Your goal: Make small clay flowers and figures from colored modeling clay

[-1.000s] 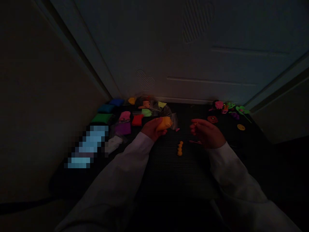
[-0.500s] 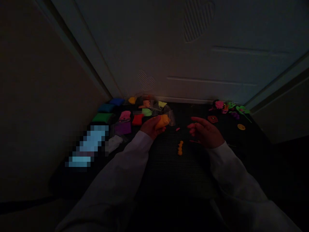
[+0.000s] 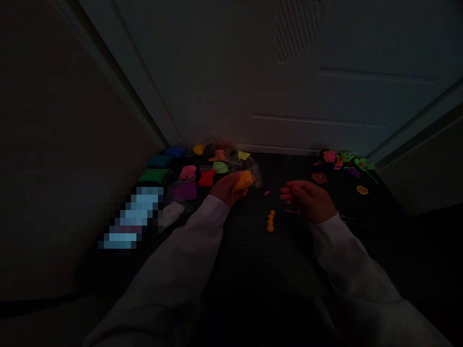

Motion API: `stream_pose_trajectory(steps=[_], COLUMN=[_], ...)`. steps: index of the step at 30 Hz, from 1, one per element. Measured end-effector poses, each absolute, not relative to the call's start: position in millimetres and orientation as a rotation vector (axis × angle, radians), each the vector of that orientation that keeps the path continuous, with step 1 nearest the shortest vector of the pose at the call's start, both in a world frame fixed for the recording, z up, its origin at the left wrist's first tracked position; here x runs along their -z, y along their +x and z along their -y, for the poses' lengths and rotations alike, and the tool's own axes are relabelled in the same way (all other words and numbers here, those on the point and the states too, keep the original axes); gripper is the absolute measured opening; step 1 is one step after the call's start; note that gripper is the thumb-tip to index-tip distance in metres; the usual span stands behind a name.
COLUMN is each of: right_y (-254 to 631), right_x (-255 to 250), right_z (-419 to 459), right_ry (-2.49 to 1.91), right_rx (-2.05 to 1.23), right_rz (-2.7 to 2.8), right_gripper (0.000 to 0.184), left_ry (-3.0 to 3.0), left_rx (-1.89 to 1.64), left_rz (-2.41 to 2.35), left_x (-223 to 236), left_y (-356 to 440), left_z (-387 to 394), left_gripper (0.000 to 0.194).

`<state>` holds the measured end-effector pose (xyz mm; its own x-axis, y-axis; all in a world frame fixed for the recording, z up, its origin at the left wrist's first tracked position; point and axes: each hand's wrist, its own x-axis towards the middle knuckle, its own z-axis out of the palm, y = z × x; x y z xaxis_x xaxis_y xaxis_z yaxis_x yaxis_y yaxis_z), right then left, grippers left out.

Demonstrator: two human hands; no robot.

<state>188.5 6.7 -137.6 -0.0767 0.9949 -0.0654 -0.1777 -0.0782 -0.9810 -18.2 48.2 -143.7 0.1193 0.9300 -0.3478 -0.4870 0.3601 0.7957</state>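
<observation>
My left hand (image 3: 224,189) is wrapped round a packet of orange-yellow modelling clay (image 3: 243,180), its clear wrapper showing at the top. To the right, my right hand (image 3: 307,198) hovers over the dark table with its fingertips pinched together; whatever they hold, if anything, is too small and dim to make out. Between and below the hands lies a short row of joined orange clay balls (image 3: 270,221). A tiny pink piece (image 3: 266,193) rests just above that row. Partly under my right hand is a thin pinkish stick-like thing (image 3: 291,211).
Packets of coloured clay, among them a green packet (image 3: 155,175), a purple packet (image 3: 185,191) and a red packet (image 3: 207,179), crowd the left side. A blurred-out lit screen (image 3: 135,217) lies nearer. Clay flowers (image 3: 329,156) and a yellow disc (image 3: 362,190) sit at right, before a white panel (image 3: 314,106).
The fingers of my right hand have closed from a looser curl into a pinch. My left hand and the clay packet have stayed nearly still.
</observation>
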Motion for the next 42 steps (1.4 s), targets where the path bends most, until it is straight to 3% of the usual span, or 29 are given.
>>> stream_pose_trajectory(steps=[16,29,42], right_y=[183.6,174.5,174.9], right_x=[138.7,134.0,137.2], right_z=[-4.2,6.3,4.1], right_ry=[-1.087,-1.26,-1.295], right_rx=[-1.198,-0.446,-0.331], right_rz=[1.341,1.875,2.0], right_gripper=[0.023,0.016,0.018], left_ry=[0.683,0.809,0.838], left_rx=[-1.055,-0.887,-0.854], left_rz=[-0.883,-0.805,-0.806], left_x=[152.0,154.8,153.4], left_y=[-18.4,-7.6,-6.1], left_z=[-46.7,-34.2,-30.8], left_gripper=[0.016,0.024,0.026])
